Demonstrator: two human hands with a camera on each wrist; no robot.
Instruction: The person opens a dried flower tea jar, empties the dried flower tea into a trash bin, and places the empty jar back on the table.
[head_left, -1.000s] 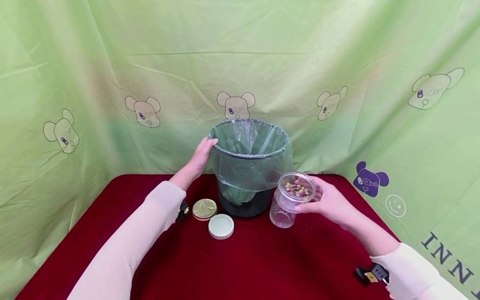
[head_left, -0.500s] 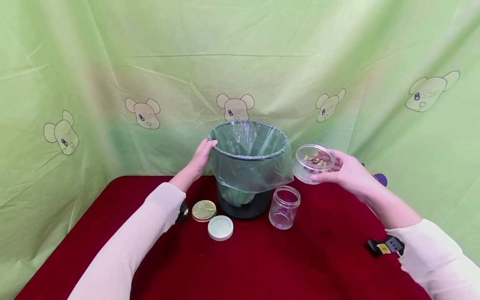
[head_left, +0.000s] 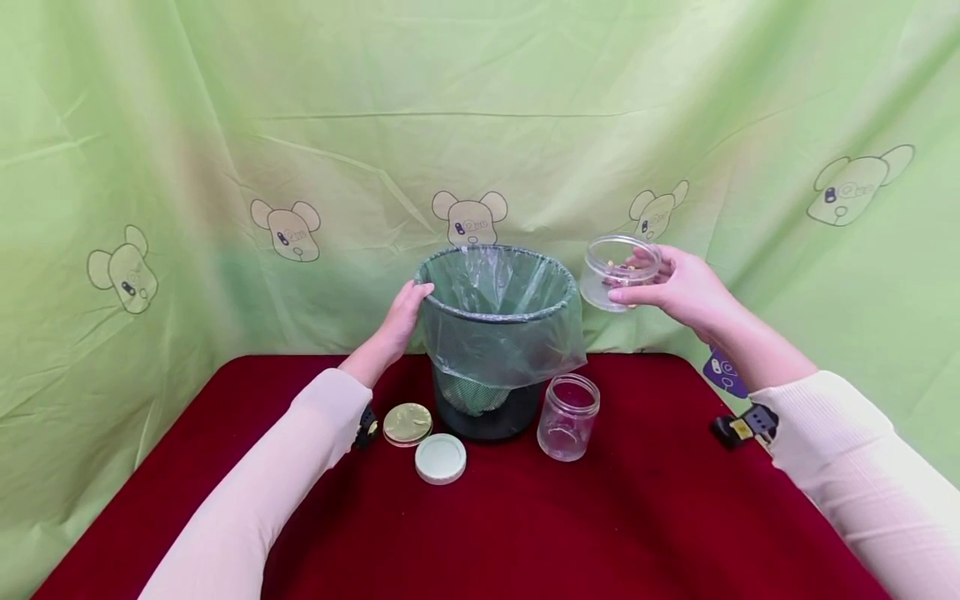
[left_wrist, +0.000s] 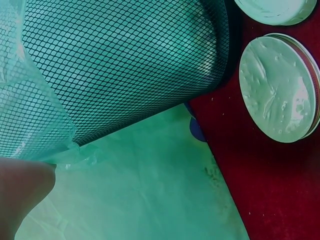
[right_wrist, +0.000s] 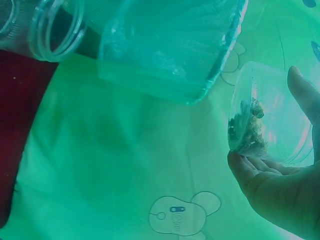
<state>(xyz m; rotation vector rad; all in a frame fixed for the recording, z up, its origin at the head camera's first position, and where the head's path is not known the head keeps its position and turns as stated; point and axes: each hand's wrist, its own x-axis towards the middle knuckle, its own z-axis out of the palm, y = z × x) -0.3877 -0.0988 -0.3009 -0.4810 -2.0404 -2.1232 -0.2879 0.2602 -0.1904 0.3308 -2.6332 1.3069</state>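
My left hand point(head_left: 396, 323) grips the rim of a black mesh trash bin point(head_left: 487, 423), thumb over the edge and fingers outside. A translucent green plastic bag point(head_left: 502, 354) lines the bin and folds down over its outside. In my right hand point(head_left: 693, 292), a clear round jar point(head_left: 600, 287) is held between thumb and fingers, to the right of the rim and slightly above it. Small dried flower buds point(right_wrist: 254, 132) lie inside this jar, which has no lid on. An open glass jar point(head_left: 566, 427) stands upright on the table, right of the bin.
A gold lid point(head_left: 407, 422) and a pale green-white lid point(head_left: 441, 459) lie on the red tablecloth point(head_left: 480, 533), left and front of the bin. Behind the table hangs a green curtain point(head_left: 360, 133) with printed bear heads.
My right hand has lifted the clear jar of buds from above the glass jar, first up and right, then higher and slightly left. My left hand stays on the rim.
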